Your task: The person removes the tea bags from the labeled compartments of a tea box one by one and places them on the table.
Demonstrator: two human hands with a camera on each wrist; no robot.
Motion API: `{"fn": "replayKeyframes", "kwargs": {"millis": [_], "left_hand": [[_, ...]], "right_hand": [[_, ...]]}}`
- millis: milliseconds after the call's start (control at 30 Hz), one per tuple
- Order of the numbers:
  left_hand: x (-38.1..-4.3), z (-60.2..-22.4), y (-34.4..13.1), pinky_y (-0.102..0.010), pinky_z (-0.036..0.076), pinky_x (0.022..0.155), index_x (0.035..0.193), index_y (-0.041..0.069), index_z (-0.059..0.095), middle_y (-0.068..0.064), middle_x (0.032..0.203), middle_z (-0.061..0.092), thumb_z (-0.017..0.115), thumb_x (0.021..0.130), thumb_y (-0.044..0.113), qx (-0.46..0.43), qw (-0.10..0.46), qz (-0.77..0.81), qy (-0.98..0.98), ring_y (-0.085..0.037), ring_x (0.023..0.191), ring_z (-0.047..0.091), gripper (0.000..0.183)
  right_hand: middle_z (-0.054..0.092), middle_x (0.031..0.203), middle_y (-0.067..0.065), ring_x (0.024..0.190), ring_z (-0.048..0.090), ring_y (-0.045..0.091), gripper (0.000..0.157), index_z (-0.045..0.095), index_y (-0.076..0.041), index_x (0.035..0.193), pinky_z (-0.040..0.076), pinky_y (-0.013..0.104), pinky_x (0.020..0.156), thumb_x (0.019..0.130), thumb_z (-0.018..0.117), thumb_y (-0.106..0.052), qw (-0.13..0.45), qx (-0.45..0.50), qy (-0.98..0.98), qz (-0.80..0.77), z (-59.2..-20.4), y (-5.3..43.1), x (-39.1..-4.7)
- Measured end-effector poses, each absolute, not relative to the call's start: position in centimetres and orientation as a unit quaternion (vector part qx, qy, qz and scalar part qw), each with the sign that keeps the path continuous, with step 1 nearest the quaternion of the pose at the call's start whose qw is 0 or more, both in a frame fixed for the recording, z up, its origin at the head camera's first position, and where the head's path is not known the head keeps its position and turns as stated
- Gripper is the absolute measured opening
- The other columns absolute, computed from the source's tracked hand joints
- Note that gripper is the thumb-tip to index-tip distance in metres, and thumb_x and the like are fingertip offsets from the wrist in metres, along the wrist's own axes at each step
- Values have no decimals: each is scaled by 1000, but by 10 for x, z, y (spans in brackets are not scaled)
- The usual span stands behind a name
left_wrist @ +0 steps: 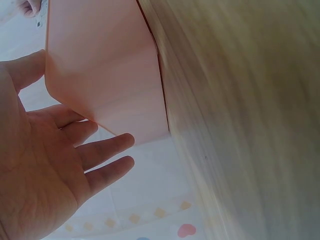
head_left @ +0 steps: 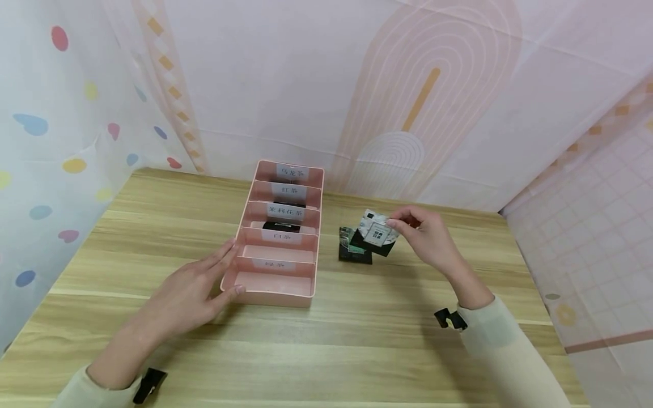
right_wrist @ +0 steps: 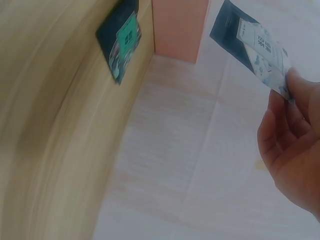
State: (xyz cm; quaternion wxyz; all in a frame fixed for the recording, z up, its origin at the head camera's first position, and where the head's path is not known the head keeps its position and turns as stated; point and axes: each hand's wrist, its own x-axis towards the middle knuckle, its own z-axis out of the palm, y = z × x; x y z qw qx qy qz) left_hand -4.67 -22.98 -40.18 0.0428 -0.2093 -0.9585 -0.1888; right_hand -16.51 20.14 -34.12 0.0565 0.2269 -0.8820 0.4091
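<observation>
My right hand (head_left: 428,241) pinches one corner of a white-and-black tea packet (head_left: 378,233), holding it above the table. Below it lies a dark tea packet with a green label (head_left: 355,254), partly covered by the held one in the head view. To the left stands a long pink divided box (head_left: 270,298) with Chinese labels on its compartments. My left hand (head_left: 186,294) rests at the box's near left corner, fingers spread along its side and rim. In the left wrist view those fingers (left_wrist: 107,150) look straight or slightly bent against the pink wall.
Dark packets (head_left: 282,227) sit in the box's farther compartments. Behind the wooden table (head_left: 357,351) hangs a patterned cloth (head_left: 285,85), with more cloth at both sides. Black straps (head_left: 149,385) are on both wrists.
</observation>
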Motion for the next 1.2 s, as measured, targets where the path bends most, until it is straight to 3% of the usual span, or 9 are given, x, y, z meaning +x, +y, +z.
{"fn": "replayKeyframes", "kwargs": {"millis": [633, 1200], "left_hand": [[-48, -401, -231, -61, 51, 103, 156, -3, 43, -21, 163, 40, 66, 102, 41, -213, 49, -183, -958, -47, 129, 59, 74], [-46, -401, -230, -61, 50, 103, 155, -4, 45, -21, 162, 41, 67, 101, 40, -215, 49, -188, -957, -46, 131, 58, 73]], "right_hand": [[70, 85, 10, 69, 53, 16, 8, 73, 1, 103, 43, 21, 58, 102, 68, -4, 42, 207, -893, 397, -349, 234, -180], [67, 79, 9, 68, 51, 16, 7, 74, 0, 95, 41, 23, 57, 100, 70, -3, 16, 198, -902, 384, -370, 247, -194]]}}
